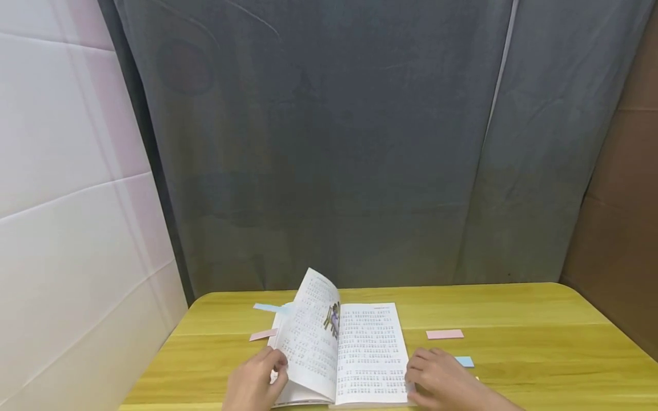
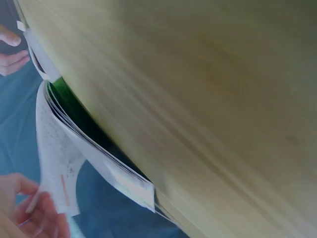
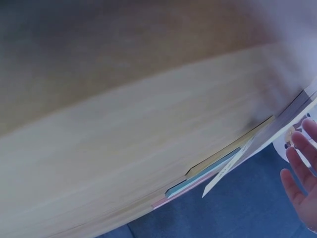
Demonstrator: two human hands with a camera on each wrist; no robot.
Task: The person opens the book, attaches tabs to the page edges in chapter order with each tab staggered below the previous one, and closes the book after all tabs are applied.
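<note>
Turning a page: left hand (image 1: 255, 383) pinches the lifted leaf of the open book (image 1: 354, 354), right hand (image 1: 437, 381) rests relaxed at its right edge; next likely needs flattening the leaf leftward.

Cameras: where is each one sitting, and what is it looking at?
Head: looks forward and down at the open book on the table; left hand and right hand show.
Left wrist: sits low beside the table edge, sees bent pages; fingers show.
Right wrist: sees the table edge and sticky notes; fingers show.
All share the book.
</note>
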